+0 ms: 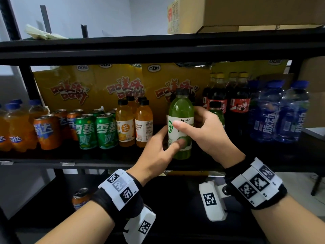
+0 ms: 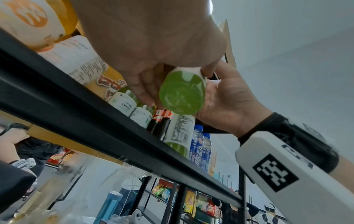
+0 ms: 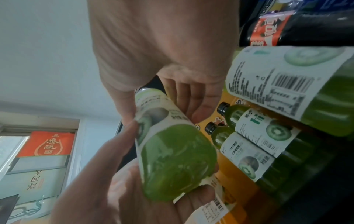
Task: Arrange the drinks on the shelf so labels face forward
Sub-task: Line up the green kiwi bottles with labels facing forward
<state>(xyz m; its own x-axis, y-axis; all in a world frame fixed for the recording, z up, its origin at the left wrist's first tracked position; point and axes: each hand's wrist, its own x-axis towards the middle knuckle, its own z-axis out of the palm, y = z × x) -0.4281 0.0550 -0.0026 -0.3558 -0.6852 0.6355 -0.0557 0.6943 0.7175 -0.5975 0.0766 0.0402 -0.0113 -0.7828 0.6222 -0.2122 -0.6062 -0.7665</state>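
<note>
A green kiwi drink bottle (image 1: 181, 110) with a black cap and white label is held upright just in front of the middle shelf (image 1: 98, 163). My left hand (image 1: 158, 148) grips its lower part, thumb across the kiwi picture. My right hand (image 1: 202, 124) grips it higher, thumb lying over the label. In the left wrist view the bottle's round base (image 2: 182, 94) shows with nothing under it, between the left hand (image 2: 145, 72) and right hand (image 2: 226, 97). In the right wrist view the bottle (image 3: 172, 159) sits between the right hand's fingers (image 3: 191, 98) and the left hand (image 3: 114, 174).
More green bottles (image 3: 264, 128) stand behind, several with barcodes outward. Orange juice bottles (image 1: 125, 124), Sprite cans (image 1: 106, 131) and Fanta cans (image 1: 46, 131) are to the left; cola bottles (image 1: 237, 103) and blue bottles (image 1: 269, 111) to the right. Yellow cartons (image 1: 88, 88) line the back.
</note>
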